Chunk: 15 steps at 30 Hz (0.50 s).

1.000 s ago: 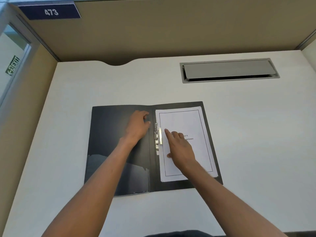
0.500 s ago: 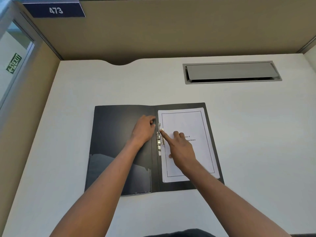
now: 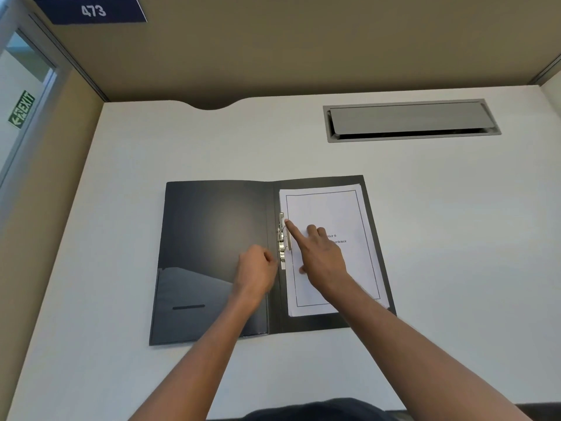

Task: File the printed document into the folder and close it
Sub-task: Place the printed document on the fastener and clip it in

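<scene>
reads "473" in white on one dark blue plate [image 3: 91, 10] at 11 o'clock, and "exit" with an arrow on one green sign [image 3: 22, 109] at 9 o'clock behind glass. partly readable on the printed document [image 3: 326, 208]: "...pter 6" and "...erience", rest hidden by the right hand [image 3: 321, 259]. counted: one black folder [image 3: 212, 238] lying open on the white desk [image 3: 455, 238], one paper stack on its right half inside a thin printed border, one metal clip [image 3: 281, 241] along the spine, one grey cable hatch [image 3: 409, 120] at 1 o'clock, two bare hands. right index finger stretched out, tip touching the top of the clip, other fingers curled and resting on the page, nothing grasped. left hand [image 3: 258, 268] loosely closed just at 9 o'clock of the clip's lower end, fingers together; cannot tell whether anything is pinched. compared with half a second before: left hand lower down the spine, away from the clip's upper part; right index tip about where it was; folder and document unmoved.
</scene>
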Available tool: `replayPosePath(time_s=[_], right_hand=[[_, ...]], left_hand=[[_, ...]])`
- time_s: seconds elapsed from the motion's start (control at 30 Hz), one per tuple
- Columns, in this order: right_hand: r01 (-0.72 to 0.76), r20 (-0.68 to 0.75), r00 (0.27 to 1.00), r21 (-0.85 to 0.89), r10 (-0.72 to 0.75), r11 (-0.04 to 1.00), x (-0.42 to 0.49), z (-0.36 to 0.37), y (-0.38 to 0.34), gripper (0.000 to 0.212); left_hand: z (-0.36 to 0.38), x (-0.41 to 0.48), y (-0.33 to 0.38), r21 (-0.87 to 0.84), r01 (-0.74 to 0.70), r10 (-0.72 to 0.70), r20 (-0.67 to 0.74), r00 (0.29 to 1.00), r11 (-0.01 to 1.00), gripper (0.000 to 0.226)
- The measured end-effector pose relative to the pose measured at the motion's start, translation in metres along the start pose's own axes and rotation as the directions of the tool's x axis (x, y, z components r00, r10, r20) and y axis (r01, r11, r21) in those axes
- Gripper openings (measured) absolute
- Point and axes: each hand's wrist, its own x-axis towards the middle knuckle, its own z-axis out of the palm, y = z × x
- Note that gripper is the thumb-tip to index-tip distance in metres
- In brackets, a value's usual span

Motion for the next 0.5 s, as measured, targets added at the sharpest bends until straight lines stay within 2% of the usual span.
replayPosePath(time_s=[0.13,0.2,0.3,0.37,0.43,0.5], right_hand=[[0.013,0.016,1.000,0.070,-0.014,0.997,-0.003,-0.008,0.001,0.115],[-0.024,-0.039,0.999,0.150,0.030,0.988,-0.009,-0.017,0.013,0.103],[-0.263,-0.118,0.947,0.250,0.299,0.932,-0.020,-0.028,0.049,0.072],[-0.445,-0.063,0.878,0.257,0.474,0.858,-0.027,-0.031,0.070,0.050],[-0.531,0.031,0.840,0.259,0.542,0.807,-0.031,-0.029,0.080,0.035],[-0.544,0.089,0.835,0.271,0.542,0.794,-0.033,-0.027,0.083,0.029]], left_hand=[[0.015,-0.038,-0.013,-0.054,0.018,-0.015,0.051,0.999,0.998,0.016],[0.022,-0.051,-0.017,-0.071,0.001,0.003,0.052,0.999,0.997,0.017],[0.028,-0.064,-0.021,-0.116,-0.007,0.013,0.054,0.998,0.993,0.014],[0.031,-0.070,-0.021,-0.137,-0.018,0.024,0.047,0.999,0.990,0.013],[0.033,-0.074,-0.020,-0.143,-0.031,0.037,0.041,0.998,0.989,0.016],[0.035,-0.077,-0.019,-0.149,-0.036,0.043,0.046,0.998,0.988,0.018]])
